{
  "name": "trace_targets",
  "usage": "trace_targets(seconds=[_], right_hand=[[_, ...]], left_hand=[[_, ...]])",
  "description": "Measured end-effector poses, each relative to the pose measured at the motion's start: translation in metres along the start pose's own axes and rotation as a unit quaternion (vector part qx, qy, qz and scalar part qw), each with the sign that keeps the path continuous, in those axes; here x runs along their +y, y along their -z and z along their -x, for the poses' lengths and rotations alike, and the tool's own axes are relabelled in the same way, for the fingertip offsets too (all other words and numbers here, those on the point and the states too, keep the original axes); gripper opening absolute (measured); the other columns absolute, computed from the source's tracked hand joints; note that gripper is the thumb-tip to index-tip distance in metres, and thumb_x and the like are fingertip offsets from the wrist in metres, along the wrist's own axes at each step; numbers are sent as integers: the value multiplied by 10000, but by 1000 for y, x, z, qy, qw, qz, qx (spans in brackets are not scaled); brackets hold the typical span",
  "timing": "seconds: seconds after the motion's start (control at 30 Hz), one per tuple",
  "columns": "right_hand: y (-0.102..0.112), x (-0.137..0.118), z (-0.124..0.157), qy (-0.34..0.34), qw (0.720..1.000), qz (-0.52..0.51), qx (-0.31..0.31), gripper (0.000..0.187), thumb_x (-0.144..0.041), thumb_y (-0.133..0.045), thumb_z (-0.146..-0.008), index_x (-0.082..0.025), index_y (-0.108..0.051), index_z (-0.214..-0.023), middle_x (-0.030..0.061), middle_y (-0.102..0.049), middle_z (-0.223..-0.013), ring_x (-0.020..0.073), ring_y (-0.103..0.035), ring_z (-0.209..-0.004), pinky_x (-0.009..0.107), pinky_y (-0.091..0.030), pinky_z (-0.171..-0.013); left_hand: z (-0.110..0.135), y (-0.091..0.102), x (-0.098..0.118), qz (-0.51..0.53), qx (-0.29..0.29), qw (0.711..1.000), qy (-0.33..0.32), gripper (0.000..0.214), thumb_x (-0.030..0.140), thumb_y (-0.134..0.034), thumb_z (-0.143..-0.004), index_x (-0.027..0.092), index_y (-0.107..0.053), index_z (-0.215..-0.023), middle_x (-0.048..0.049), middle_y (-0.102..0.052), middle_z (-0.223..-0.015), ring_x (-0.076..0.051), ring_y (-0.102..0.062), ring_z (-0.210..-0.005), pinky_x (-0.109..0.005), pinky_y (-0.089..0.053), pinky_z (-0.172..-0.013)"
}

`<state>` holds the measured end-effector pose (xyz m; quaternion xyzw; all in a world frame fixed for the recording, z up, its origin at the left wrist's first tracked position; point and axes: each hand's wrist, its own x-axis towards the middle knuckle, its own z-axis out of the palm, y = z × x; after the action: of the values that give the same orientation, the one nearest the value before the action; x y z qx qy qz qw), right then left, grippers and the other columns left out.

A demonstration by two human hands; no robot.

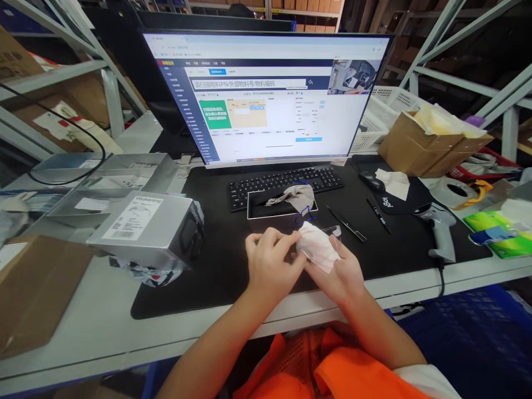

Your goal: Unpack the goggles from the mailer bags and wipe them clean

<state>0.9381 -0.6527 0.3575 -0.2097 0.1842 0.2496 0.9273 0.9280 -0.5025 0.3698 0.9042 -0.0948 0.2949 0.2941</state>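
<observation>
A crumpled white tissue is between my hands above the black desk mat. My right hand holds it from the right and below, thumb on top. My left hand pinches its left edge with closed fingers. Thin dark-blue curved pieces stick out just beyond the tissue; what they belong to is hidden. Behind my hands lies an open black box with a pale rim, a grey cloth hanging over its right side. A clear piece shows beside my right thumb.
A monitor and keyboard stand behind. At left are a labelled silver box, compartment trays and a carton. At right lie pens, a mouse, a barcode scanner and a tissue pack.
</observation>
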Motion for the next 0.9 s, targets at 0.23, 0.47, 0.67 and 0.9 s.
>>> trace_targets(seconds=[0.23, 0.47, 0.67, 0.9], right_hand=[[-2, -12, 3, 11, 1000, -10, -23, 480, -406, -317, -1009, -173, -691, -1198, 89, -703, -1260, 235, -613, -1241, 495, -403, -1137], [6, 11, -3, 9, 999, -27, 46, 460, -379, -351, -1029, -115, -710, -1145, 100, -743, -1161, 239, -667, -1149, 450, -418, -1141], [-5, 12, -1, -6, 999, -34, 7, 499, -366, -315, -1036, -77, -697, -1178, 122, -713, -1228, 225, -646, -1182, 395, -427, -1141], [-4, 0, -2, -6, 999, -48, 18, 461, -364, -336, -1017, -128, -721, -1107, 94, -737, -1179, 254, -645, -1177, 478, -432, -1123]], left_hand=[[0, -1, -2, 1, 15, 1000, 1, 217, 207, -725, -739, 219, -724, -955, 1, -641, -758, -164, -605, -708, -384, -351, -789], [-1, -6, -8, -7, 24, 999, 24, 216, 212, -722, -727, 206, -725, -943, 8, -590, -746, -165, -589, -710, -404, -378, -862], [0, -5, -5, -11, 1, 1000, 24, 230, 183, -725, -718, 203, -736, -947, 13, -580, -759, -160, -584, -716, -410, -374, -887], [-1, -5, -4, -11, -8, 1000, 15, 228, 179, -725, -729, 214, -736, -954, 11, -597, -763, -164, -593, -722, -407, -366, -865]])
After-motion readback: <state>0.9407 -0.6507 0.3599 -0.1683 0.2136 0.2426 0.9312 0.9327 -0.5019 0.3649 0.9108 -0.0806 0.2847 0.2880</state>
